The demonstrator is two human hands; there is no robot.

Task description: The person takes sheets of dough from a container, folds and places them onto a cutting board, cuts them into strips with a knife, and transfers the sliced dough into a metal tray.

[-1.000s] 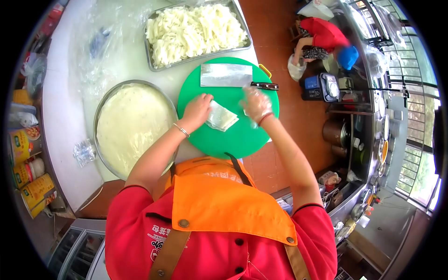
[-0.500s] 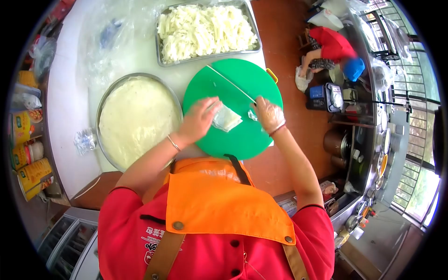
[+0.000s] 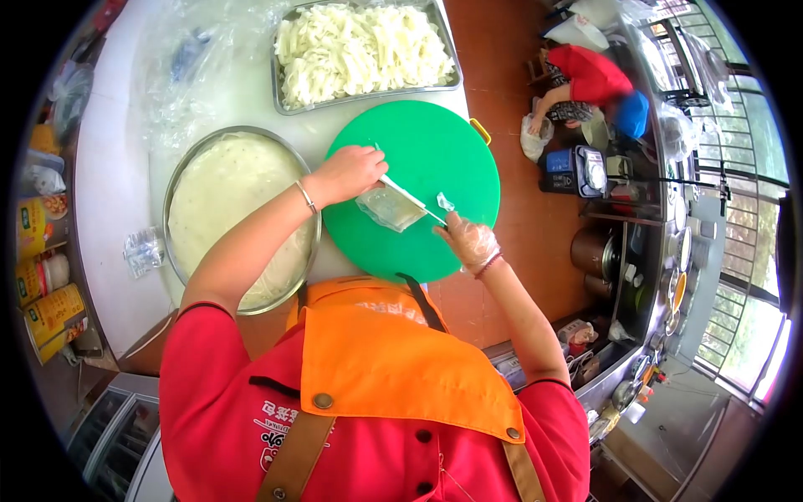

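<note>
My right hand point(image 3: 470, 243), in a clear plastic glove, grips a long thin knife point(image 3: 433, 217) at the handle. The blade slants up and left across a green round cutting board point(image 3: 452, 142), and its tip shows beyond my left hand. A folded stack of pale, thin sheets point(image 3: 391, 209) lies on the board below the blade. Along the blade runs a narrow pale strip point(image 3: 405, 192). My bare left hand point(image 3: 355, 171) is closed at the upper end of this strip, close to the blade; its fingertips are partly hidden. A small crumpled clear scrap point(image 3: 445, 202) lies beside the knife.
A metal tray point(image 3: 280, 92) heaped with pale cut strips point(image 3: 360, 50) stands behind the board. At the left is a round metal pan point(image 3: 171, 201) of pale sheets point(image 3: 234, 209). Clear plastic point(image 3: 192, 84) covers part of the table. A person in red point(image 3: 590, 75) bends at the right.
The knife has swung down and left, now lying along the stack. My left hand has moved up and left from the stack to the blade. My right hand has lowered slightly.
</note>
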